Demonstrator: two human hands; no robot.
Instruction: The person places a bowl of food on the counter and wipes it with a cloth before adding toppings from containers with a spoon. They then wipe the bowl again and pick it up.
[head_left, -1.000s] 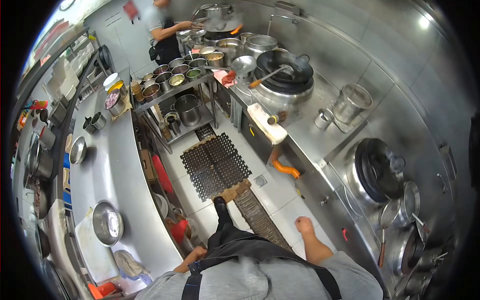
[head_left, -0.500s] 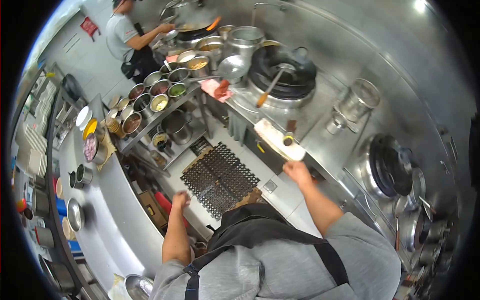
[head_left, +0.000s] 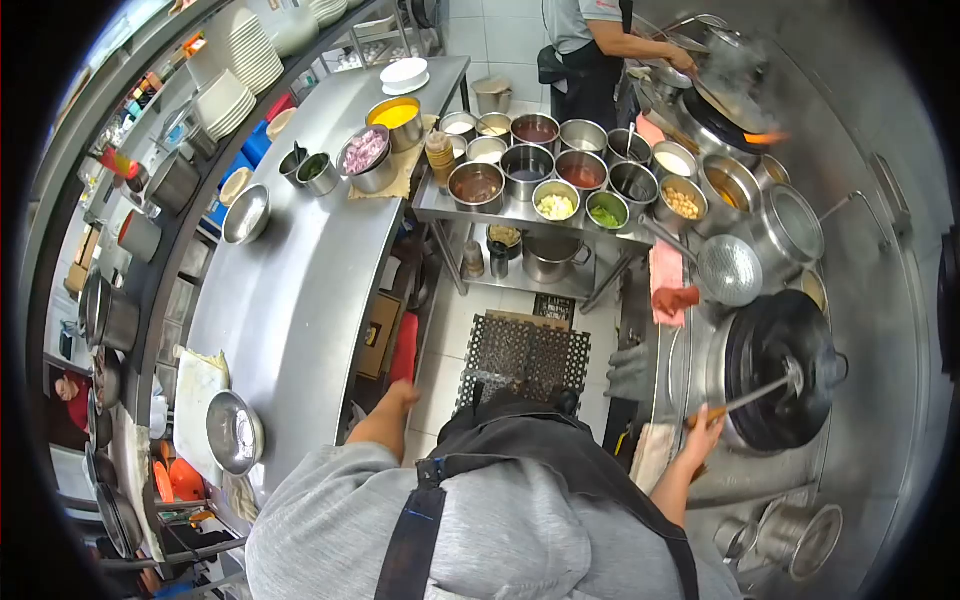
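Note:
My right hand (head_left: 704, 434) is closed round the wooden end of a ladle (head_left: 752, 398). The ladle's metal bowl rests inside the black wok (head_left: 770, 400) on the right-hand stove. By my right forearm lies a folded whitish cloth (head_left: 653, 460) on the stove's front edge. My left hand (head_left: 403, 394) hangs low beside the steel counter (head_left: 300, 300), touching nothing that I can see; its fingers are too small and blurred to read. A perforated strainer (head_left: 730, 270) lies just beyond the wok, its handle reaching over the pots.
Ahead, a steel stand holds several metal pots of ingredients, including chopped greens (head_left: 607, 210). A co-worker (head_left: 590, 50) works at a steaming wok (head_left: 735, 115) at the far right. A perforated black mat (head_left: 525, 352) covers the floor. Steel bowls (head_left: 236, 432) sit on the left counter.
My view has turned right, toward the stand of pots. My right hand has gone from the stove's edge to the ladle and taken hold of its handle.

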